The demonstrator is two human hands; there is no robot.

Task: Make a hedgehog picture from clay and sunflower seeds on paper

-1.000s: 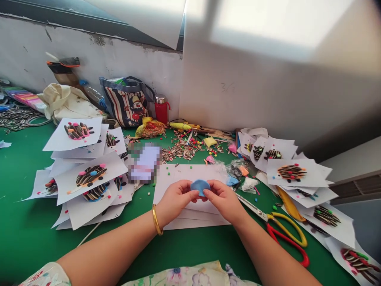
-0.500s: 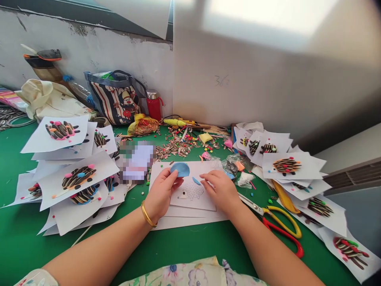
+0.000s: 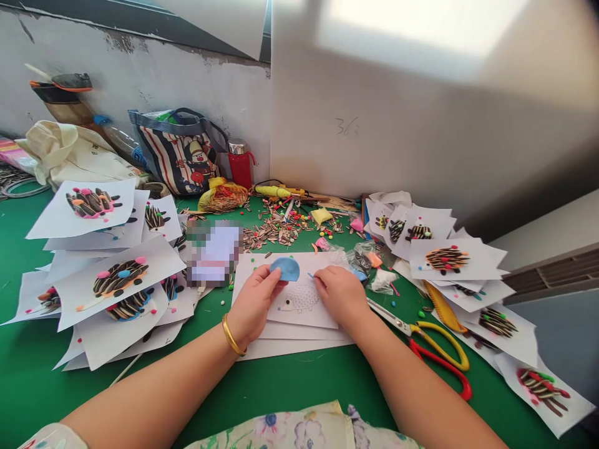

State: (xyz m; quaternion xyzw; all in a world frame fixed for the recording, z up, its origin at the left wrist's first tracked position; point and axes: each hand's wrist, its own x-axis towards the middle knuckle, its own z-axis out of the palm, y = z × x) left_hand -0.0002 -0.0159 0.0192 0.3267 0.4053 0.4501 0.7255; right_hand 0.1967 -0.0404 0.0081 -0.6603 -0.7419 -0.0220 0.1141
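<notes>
My left hand [image 3: 255, 298] pinches a thin, flat piece of blue clay [image 3: 285, 269] with a rounded top, held above white paper. Between the fingertips of my right hand [image 3: 340, 293] a small blue clay strip [image 3: 311, 275] pokes out, mostly hidden by the fingers. Below and between both hands lies a sheet [image 3: 304, 318] with a printed hedgehog drawing [image 3: 302, 298], which has a dark dot on its face. More white sheets are under it.
Scissors [image 3: 435, 349] with yellow and red handles lie by my right forearm. Stacks of seed-decorated hedgehog cards [image 3: 116, 277] stand left and right. Behind the paper are scattered sunflower seeds [image 3: 271, 231], clay packets [image 3: 384, 280], a blurred phone-like object [image 3: 215, 252] and a red flask [image 3: 240, 165].
My right fingers have closed around the small blue strip, which was more exposed before. The left hand still holds the flat blue piece. The whole view has shifted slightly.
</notes>
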